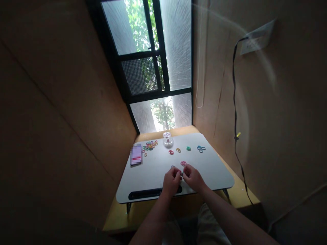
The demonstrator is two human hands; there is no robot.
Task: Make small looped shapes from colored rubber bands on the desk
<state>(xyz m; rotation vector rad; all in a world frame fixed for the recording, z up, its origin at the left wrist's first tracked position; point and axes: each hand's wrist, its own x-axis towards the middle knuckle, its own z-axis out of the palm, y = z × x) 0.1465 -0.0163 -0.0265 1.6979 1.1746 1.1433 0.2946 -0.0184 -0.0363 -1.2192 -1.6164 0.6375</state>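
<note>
My left hand (171, 179) and my right hand (193, 177) meet low over the near part of a white lap desk (148, 173). Thumbs and fingers of both are pinched together around something small, too hidden to make out. Just beyond the fingertips lies a pink cluster of small ring-shaped bands (183, 163). Farther back, more bands sit in separate groups: red bands (171, 152), yellow bands (178, 150), green bands (188, 148) and blue bands (201, 149). A mixed-colour pile of bands (150, 145) occupies the back left.
A clear round container (168, 142) stands at the desk's back edge, its lid (167, 134) behind it. On the left lies a blurred flat rectangular item (136, 154). A black slot (145, 194) runs along the front edge. Walls flank both sides; a cable (234, 102) hangs at right.
</note>
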